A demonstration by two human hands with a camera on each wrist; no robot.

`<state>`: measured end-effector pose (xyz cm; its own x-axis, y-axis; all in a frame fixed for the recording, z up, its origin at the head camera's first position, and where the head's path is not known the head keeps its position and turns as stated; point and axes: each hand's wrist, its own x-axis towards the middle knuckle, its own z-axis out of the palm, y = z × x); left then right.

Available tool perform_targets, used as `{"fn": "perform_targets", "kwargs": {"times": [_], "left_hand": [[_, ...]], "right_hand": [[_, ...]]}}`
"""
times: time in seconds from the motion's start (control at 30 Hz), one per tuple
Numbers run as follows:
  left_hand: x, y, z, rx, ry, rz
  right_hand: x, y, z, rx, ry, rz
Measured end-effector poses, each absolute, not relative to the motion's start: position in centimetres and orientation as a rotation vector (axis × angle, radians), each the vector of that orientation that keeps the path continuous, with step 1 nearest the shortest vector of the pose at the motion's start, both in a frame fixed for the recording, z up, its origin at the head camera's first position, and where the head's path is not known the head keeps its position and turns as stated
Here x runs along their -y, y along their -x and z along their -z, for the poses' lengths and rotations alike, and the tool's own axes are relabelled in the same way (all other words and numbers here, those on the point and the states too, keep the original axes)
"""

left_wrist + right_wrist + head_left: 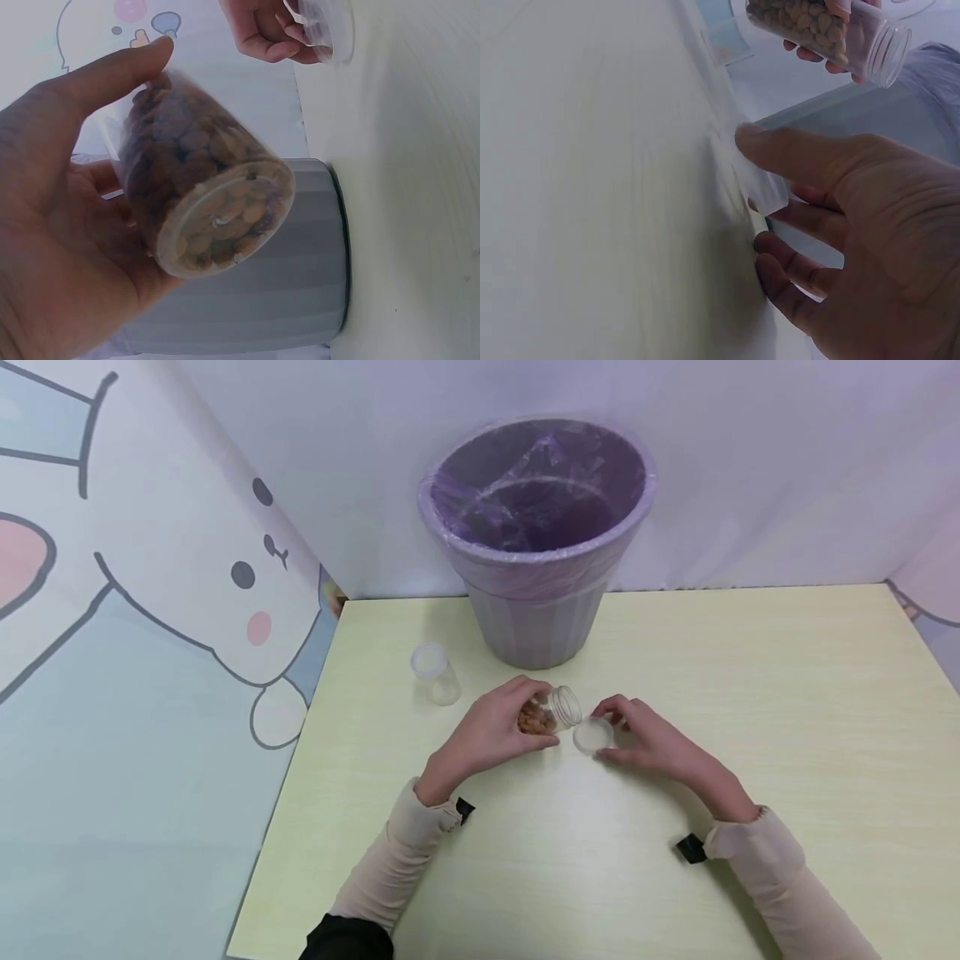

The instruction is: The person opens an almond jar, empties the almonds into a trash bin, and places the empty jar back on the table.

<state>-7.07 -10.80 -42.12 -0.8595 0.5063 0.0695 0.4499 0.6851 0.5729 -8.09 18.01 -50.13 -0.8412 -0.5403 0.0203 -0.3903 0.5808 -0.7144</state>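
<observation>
My left hand [498, 720] grips a clear plastic jar [551, 712] on its side, tilted, with its uncapped threaded mouth towards the right. Small brown nut-like pieces [191, 154] fill the base end; their exact kind is unclear. Between thumb and fingers, my right hand [648, 739] pinches a round translucent lid [592, 737], just beside the jar's mouth and apart from it in the right wrist view. That view shows the lid [763, 184] edge-on, low over the table. A second clear jar [442, 683], capped with a whitish lid, is left of my left hand.
A grey-purple bin [536, 618] lined with a thin plastic bag stands at the back of the pale wooden table [787, 693]. Behind it hangs a white cloth [750, 485]. A wall with a cartoon print [150, 693] borders the table's left side.
</observation>
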Motion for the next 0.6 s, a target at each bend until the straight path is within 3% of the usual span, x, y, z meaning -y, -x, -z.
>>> {"fn": "perform_targets", "kwargs": {"times": [0.6], "left_hand": [[10.8, 6.4, 39.6, -2.803, -0.812, -0.929]], "right_hand": [[-17.7, 7.0, 49.5, -2.682, 0.778, 0.937]]}}
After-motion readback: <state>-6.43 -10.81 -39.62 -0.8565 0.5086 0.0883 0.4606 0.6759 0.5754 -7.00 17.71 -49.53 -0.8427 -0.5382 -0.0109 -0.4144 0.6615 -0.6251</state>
